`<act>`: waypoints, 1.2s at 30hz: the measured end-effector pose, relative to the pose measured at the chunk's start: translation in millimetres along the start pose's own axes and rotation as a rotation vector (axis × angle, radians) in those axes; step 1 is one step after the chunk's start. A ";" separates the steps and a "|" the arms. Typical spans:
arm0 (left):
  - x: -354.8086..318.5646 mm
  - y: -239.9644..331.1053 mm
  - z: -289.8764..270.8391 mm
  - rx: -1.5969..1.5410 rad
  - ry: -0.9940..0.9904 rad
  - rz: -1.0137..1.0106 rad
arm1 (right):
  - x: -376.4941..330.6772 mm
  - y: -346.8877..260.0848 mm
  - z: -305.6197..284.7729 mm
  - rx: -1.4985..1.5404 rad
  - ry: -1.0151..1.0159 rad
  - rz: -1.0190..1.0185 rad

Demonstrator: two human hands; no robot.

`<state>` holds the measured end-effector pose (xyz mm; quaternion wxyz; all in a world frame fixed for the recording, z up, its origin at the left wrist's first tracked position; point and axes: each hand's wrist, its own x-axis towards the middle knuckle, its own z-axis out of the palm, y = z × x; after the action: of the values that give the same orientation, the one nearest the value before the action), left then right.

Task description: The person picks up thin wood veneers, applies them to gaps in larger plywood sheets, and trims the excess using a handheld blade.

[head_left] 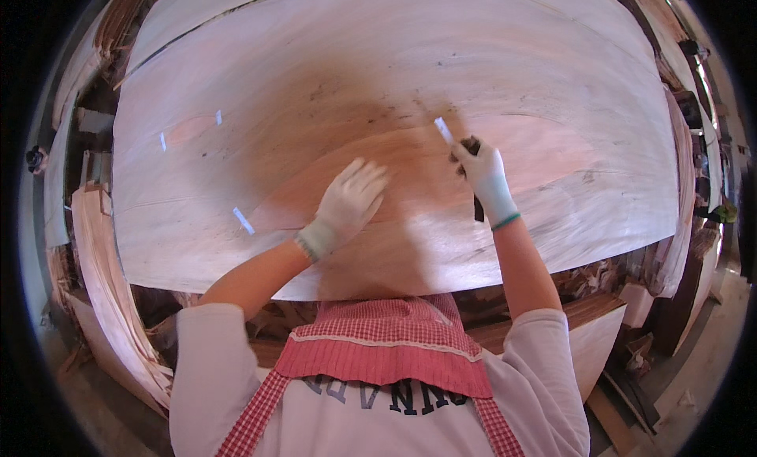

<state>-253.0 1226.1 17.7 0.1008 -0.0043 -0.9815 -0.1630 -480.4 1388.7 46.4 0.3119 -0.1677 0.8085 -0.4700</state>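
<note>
A large pale wood veneer sheet (331, 86) with a reddish oval patch (536, 145) spreads before me. My left hand (352, 197), in a white glove, is over the patch's left part, fingers stretched out and slightly blurred, holding nothing visible. Farther right, my gloved right hand (482, 173) is closed around a dark-handled tool (479, 208); its kind is hard to make out. A short bright white strip (443, 130) shows just beyond those fingers; whether it touches the tool I cannot tell. Similar white strips (243, 220) lie on the sheet's left side.
Stacked veneer sheets (98, 244) curve along the left, and a wooden board stack (591, 339) stands below the sheet's near right edge. Scraps of veneer (583, 283) lie beneath that edge. A dark gap line (213, 22) crosses the far left.
</note>
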 end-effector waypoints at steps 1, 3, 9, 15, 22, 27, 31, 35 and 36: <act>39.3 2.2 3.8 0.026 0.071 0.004 | 11.6 -3.1 -4.6 0.003 -0.004 0.052; 98.2 1.7 17.5 0.055 0.137 0.014 | 28.6 -11.8 -6.7 0.012 -0.013 0.154; 156.4 7.8 64.3 0.141 0.002 0.024 | 62.5 26.8 -26.0 -0.801 0.176 -0.343; 188.3 42.9 69.0 0.203 0.057 -0.058 | 30.2 69.4 -180.8 -0.376 0.111 0.096; 254.7 181.4 151.2 -0.211 0.018 0.219 | 18.3 116.4 -212.5 -0.514 0.183 0.358; 262.9 189.6 164.1 -0.128 0.018 0.191 | 7.3 101.9 -206.1 -0.770 0.218 0.404; 260.2 193.7 164.2 -0.013 -0.088 0.222 | -11.8 107.9 -214.8 -0.628 0.257 0.317; 259.1 207.9 155.9 0.253 -0.339 0.261 | -39.3 144.9 -210.2 -0.185 0.270 0.293; 260.9 211.9 153.7 0.312 -0.360 0.257 | -50.2 157.6 -197.1 -0.134 0.311 0.262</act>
<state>-530.1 1469.7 -5.1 -0.0563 -0.1421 -0.9882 0.0075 -569.8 1625.4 -0.7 0.2299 -0.0069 0.8912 -0.3910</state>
